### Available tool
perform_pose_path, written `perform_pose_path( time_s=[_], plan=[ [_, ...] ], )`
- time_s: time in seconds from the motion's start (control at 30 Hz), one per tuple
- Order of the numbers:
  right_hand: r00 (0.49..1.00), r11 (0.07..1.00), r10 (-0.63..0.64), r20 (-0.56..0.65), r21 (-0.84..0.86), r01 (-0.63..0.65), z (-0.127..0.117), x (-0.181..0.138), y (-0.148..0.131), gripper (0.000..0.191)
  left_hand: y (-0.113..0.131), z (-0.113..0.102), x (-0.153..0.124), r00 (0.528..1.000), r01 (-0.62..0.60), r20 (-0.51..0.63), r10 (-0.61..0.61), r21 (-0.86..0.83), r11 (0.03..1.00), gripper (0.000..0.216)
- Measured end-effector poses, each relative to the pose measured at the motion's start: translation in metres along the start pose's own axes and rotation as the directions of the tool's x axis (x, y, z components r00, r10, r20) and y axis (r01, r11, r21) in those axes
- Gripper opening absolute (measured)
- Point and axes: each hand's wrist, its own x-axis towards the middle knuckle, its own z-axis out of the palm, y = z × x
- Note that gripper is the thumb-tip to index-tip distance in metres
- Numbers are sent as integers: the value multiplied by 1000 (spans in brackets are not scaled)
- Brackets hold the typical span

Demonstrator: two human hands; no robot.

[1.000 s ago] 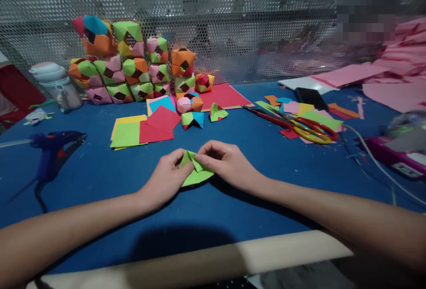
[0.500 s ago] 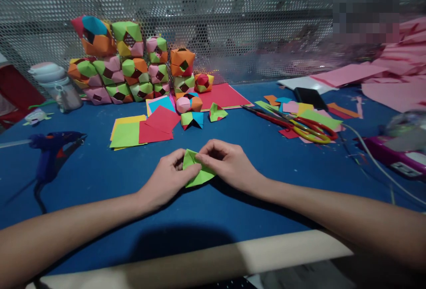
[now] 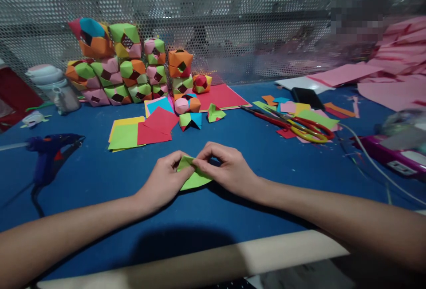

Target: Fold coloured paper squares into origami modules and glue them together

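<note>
A folded piece of green paper [image 3: 194, 179] lies on the blue table [image 3: 100, 178] in front of me. My left hand [image 3: 164, 181] pinches its left side with curled fingers. My right hand [image 3: 226, 168] pinches the top fold from the right, fingertips meeting the left thumb. Most of the paper's upper part is hidden under the fingers. Beyond my hands lie small folded paper pieces [image 3: 190, 119] and flat sheets of red, green and yellow paper [image 3: 140, 130].
Stacked coloured paper cubes [image 3: 129, 65] stand against the mesh wall at the back left. A blue glue gun [image 3: 49, 149] lies at the left, red-and-yellow scissors [image 3: 296, 125] among scraps at the right. A bottle [image 3: 55, 87], a phone [image 3: 308, 98], pink sheets [image 3: 392, 71] and a cable [image 3: 376, 160] surround them.
Both hands have pressed the green paper's raised flap down flatter and closer together. The paper stays in the same spot.
</note>
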Motion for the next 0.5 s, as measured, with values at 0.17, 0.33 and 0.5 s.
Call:
perform_pose_path(
  time_s=[0.17,0.33,0.5],
  plan=[
    [999,999,-32,11,-35,33,0,0,0,9,-1,0,-1,1000,-12,-14,13,23,1000,17],
    [978,973,-207,36,-101,210,1,-2,3,11,-4,0,-2,999,-45,-13,47,102,994,9],
    [961,952,-268,67,-136,275,-1,-2,1,12,-5,1,-3,997,-66,-28,72,161,985,5]
  ],
)
